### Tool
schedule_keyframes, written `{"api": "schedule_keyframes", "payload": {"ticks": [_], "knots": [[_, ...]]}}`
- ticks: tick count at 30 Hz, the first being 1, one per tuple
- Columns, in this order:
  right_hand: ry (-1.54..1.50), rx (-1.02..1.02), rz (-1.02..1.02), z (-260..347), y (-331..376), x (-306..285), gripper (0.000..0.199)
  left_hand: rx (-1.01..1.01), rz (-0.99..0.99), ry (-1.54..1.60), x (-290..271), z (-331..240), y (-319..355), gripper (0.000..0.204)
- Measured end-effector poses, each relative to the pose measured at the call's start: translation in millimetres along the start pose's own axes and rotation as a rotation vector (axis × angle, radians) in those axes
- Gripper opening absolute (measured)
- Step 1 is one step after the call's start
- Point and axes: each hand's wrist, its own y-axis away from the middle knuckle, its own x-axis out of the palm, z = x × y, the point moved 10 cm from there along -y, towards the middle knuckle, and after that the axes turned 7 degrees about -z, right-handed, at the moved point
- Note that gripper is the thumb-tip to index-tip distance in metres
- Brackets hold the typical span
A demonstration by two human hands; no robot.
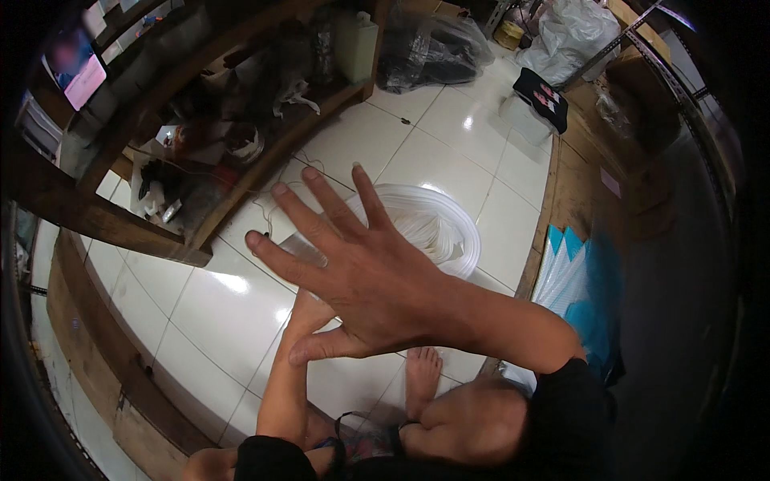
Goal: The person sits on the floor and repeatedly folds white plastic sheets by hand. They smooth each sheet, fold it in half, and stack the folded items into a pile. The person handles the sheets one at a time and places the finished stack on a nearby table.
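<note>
My right hand (353,264) is raised close to the view, empty, with its fingers spread wide. Behind it, only the wrist end of my left hand (309,313) shows; its fingers are hidden. A pale, translucent flat piece (306,250) shows between the fingers of my right hand, near where the left hand is; I cannot tell what it is or whether it is held. Beyond the hands, a large round coil of white cord or tubing (468,240) lies on the tiled floor, with loose white strands (425,232) inside the ring.
At the left stands a wooden shelf unit (241,216) with mixed items. Dark goods in clear plastic (433,52) lie at the back. A pale box (525,120) with a black cloth item (541,98) stands back right. Blue and white plastic packs (573,272) lie at the right.
</note>
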Motion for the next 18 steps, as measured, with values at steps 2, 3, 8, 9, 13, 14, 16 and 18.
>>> {"api": "schedule_keyframes", "payload": {"ticks": [2, 3, 8, 9, 13, 14, 16, 18], "knots": [[0.012, 0.022, 0.04, -7.9, 8.3, 8.6, 0.102, 0.067, 0.04, -0.111, 6.0, -1.7, 6.8, 0.059], [0.011, 0.033, 0.002, -9.3, 9.3, -6.2, 0.101, 0.12, 0.051, -0.18, 2.9, -7.1, 3.8, 0.059], [0.227, 0.193, -0.054, -50.9, 36.5, -49.7, 0.095, 0.048, -0.057, -0.278, -8.0, -6.2, 6.8, 0.059], [0.247, 0.197, -0.081, -59.0, 33.9, -53.5, 0.093, 0.079, -0.062, -0.318, -10.5, -12.4, 0.8, 0.059], [0.288, 0.22, -0.072, -86.3, 38.2, -40.6, 0.086, 0.042, -0.018, -0.339, -3.7, -5.5, 6.1, 0.062], [0.264, 0.231, -0.13, -90.2, 35.0, -48.7, 0.087, 0.022, -0.012, -0.323, -4.8, -4.2, 6.4, 0.063], [0.22, 0.25, -0.235, -94.1, 29.8, -67.6, 0.087, 0.073, -0.008, -0.314, -3.5, -2.7, 6.6, 0.064], [0.293, 0.226, -0.051, -100.2, 24.5, -32.5, 0.089, 0.114, -0.02, -0.328, -5.1, -1.7, 7.5, 0.064]]}}
